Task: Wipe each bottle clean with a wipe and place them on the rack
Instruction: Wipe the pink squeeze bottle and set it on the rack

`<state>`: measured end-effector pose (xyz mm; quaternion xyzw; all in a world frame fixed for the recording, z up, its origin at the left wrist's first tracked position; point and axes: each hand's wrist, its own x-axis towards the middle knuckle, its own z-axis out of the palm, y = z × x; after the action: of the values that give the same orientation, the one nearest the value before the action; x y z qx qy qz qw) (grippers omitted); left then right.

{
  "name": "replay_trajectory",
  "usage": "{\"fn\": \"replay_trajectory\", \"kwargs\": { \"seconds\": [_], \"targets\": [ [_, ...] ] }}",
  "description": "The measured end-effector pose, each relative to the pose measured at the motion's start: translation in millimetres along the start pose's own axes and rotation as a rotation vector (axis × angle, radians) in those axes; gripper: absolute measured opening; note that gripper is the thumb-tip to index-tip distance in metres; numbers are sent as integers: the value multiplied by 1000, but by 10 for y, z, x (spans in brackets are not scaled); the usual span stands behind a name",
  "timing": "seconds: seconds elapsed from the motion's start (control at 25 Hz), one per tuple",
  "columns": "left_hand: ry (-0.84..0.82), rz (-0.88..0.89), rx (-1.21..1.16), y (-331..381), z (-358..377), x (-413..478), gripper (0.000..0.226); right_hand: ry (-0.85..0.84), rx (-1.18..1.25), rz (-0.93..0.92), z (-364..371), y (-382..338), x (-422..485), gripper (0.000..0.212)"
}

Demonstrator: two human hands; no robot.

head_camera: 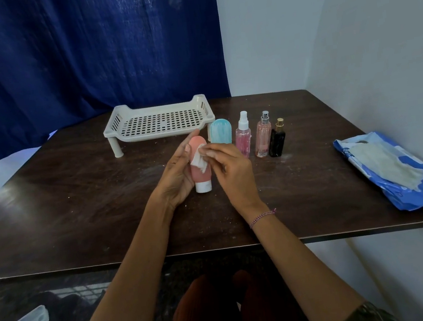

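At centre frame, the left hand (177,175) grasps the pink bottle (201,173) from its left side and back. The palm faces right and the fingers run up behind the body to the bottle's top. The bottle stands near upright with its white cap down; whether the cap touches the table (77,203) cannot be told.

The right hand (230,170) pinches a folded white wipe (200,161) between thumb and forefinger and presses it on the upper front of the pink bottle. Its other fingers are curled under. Both forearms enter from the bottom of the frame and cross the table's near edge.

Behind the hands, toward upper centre, the rack (159,135) stands on short legs. Just right of the hands, four bottles stand in a row:
- teal bottle (221,132), close behind the pink bottle
- pink spray bottle (243,137)
- pink perfume bottle (263,138)
- black bottle (277,139)

The wipe pack (398,172) lies at right of frame, near the table's right edge and the wall. The widest stretch of tabletop lies left of the hands, between the rack and the near edge.
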<state>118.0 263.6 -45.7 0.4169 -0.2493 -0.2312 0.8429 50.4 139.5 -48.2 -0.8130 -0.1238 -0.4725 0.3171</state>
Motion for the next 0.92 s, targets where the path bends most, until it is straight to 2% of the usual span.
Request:
{"fn": "replay_trajectory", "kwargs": {
  "seconds": [0.08,0.28,0.52,0.76,0.92],
  "targets": [
    [-10,-7,-4,0,10,-3,36,20,-1,25,-6,10,11,25],
    [-11,-16,-15,30,-2,-11,37,-82,34,-85,23,-46,-28,30],
    [-45,-19,-31,11,-5,-10,37,47,-8,65,-21,-2,31,24],
    [-84,-60,-39,-21,-14,-2,36,-60,12,-66,-33,-107,-3,32],
    [-88,-65,-24,-26,0,8,36,16,-5,21,-29,-70,30,28]
  ]
}}
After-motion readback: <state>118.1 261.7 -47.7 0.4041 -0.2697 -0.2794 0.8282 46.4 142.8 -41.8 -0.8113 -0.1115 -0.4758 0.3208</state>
